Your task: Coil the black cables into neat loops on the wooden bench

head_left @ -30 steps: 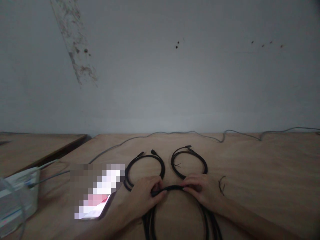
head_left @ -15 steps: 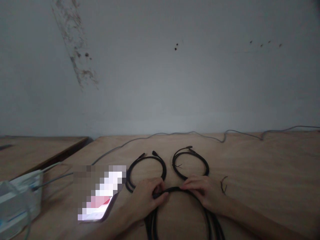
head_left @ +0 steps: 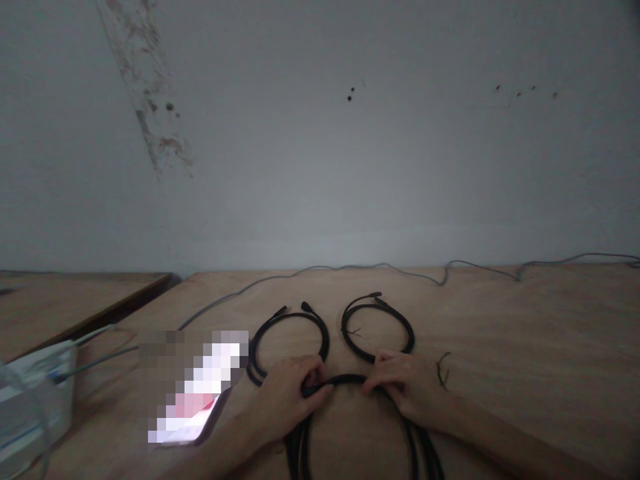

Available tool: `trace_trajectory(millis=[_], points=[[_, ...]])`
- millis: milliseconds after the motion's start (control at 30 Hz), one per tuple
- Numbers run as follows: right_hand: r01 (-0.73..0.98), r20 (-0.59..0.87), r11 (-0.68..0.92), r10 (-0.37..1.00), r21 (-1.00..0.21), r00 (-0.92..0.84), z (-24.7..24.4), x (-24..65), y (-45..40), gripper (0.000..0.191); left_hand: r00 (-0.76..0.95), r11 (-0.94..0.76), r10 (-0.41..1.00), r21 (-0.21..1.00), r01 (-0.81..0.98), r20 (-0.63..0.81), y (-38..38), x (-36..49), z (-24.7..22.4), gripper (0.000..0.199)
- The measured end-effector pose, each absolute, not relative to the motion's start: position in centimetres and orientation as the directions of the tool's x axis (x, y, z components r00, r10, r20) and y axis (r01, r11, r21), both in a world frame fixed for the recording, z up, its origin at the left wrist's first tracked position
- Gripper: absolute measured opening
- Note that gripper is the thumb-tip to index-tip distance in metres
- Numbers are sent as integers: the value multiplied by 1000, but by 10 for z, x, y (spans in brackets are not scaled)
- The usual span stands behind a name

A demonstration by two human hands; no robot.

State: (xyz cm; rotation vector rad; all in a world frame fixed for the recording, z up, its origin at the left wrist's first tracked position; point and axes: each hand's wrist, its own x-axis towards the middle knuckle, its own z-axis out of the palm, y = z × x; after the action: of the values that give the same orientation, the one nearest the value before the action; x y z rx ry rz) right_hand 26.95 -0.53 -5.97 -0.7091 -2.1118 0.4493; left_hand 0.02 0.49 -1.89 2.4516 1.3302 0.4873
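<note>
Two bare hands lie on a light wooden tabletop [head_left: 530, 347], and both have hold of one thick black cable [head_left: 343, 379]. The left hand [head_left: 286, 395] is curled almost closed around the cable, with its fingers [head_left: 315, 373] pressing over it. The right hand [head_left: 406, 388] is half closed and pinches the same cable between the thumb and fingers. Between the hands the cable makes a short arc, and from there it runs in doubled lengths toward the bottom of the view. Just behind the hands lie two smaller black coils side by side, the left coil [head_left: 260, 350] and the right coil [head_left: 380, 305], and the hands touch or nearly touch their lower parts. A small piece of dark wire [head_left: 442, 371] lies just beside the right hand. Left of the left hand is a flat pixelated object [head_left: 193, 390], too blurred to name. A thin grey cable [head_left: 320, 268] runs along the back edge of the tabletop and bends toward a white box [head_left: 37, 393] at the far left, below a stained grey wall [head_left: 320, 147].
</note>
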Motion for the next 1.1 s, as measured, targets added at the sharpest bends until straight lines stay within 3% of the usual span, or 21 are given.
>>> trace_trajectory(millis=[300, 600, 833, 1100], points=[[377, 550, 752, 655, -540, -519, -55, 269, -11, 37, 512, -517, 848, 435, 737, 141, 4, 1, -15, 18], [463, 427, 623, 777, -631, -463, -59, 276, -3, 25, 512, -519, 847, 430, 739, 143, 4, -2, -18, 20], [514, 459, 626, 780, -587, -426, -62, 276, -1, 25, 520, -528, 841, 431, 731, 148, 5, -1, -19, 19], [524, 399, 604, 794, -600, -459, -59, 277, -2, 23, 523, -528, 840, 430, 732, 142, 5, -1, -18, 19]])
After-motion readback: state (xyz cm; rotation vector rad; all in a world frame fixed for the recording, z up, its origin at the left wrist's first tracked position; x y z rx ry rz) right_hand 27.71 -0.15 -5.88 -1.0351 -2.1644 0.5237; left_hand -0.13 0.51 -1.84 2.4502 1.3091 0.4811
